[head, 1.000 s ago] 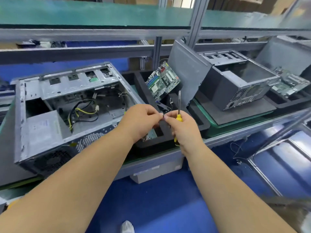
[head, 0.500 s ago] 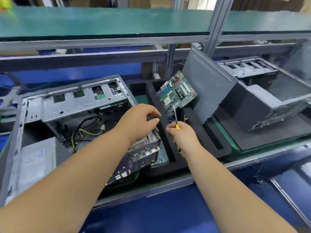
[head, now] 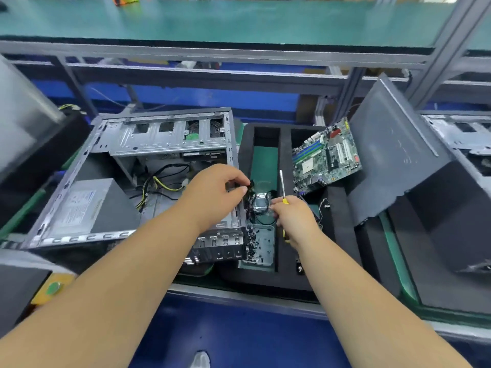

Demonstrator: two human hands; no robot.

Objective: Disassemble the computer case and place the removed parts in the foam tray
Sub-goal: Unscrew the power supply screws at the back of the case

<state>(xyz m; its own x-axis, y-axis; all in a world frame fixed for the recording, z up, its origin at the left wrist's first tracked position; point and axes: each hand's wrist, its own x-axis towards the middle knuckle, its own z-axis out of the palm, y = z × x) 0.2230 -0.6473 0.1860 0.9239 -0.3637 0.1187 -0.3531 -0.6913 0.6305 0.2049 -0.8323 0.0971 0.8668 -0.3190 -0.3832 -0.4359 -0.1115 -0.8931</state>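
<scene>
So the case (head: 148,179) is lying on its side on the bench (head: 239,293), side open, and I'll use it as the reference for everything. Inside it there's a grey power supply (head: 87,205) at the near left corner, a bunch of black and yellow cables (head: 159,184) in the middle, and the drive cage (head: 170,136) along the far wall.

The black foam tray (head: 342,221) sits touching the case's right wall. The tray slot closest to the case has a green bottom, a small clear box of screws (head: 259,245) at the near end, and some shiny silvery part (head: 261,204) just past that. A green motherboard (head: 326,155) leans tilted in the tray further right of the case, and beyond that a grey side panel (head: 393,155) stands propped up at an angle.

Left hand (head: 215,195) is over the case's right wall, fingers curled and pinching something small and black (head: 249,185) right above that first tray slot. Can't tell what the black bit actually is. Right hand (head: 295,219) is just right of the case over the tray, wrapped round a yellow-handled screwdriver (head: 282,184) with the shaft pointing up and away, and its fingertips (head: 273,207) are on the silvery part.

More cases (head: 451,208) are parked on the bench to the right of all this, plus a green shelf (head: 212,22) runs overhead behind the case
</scene>
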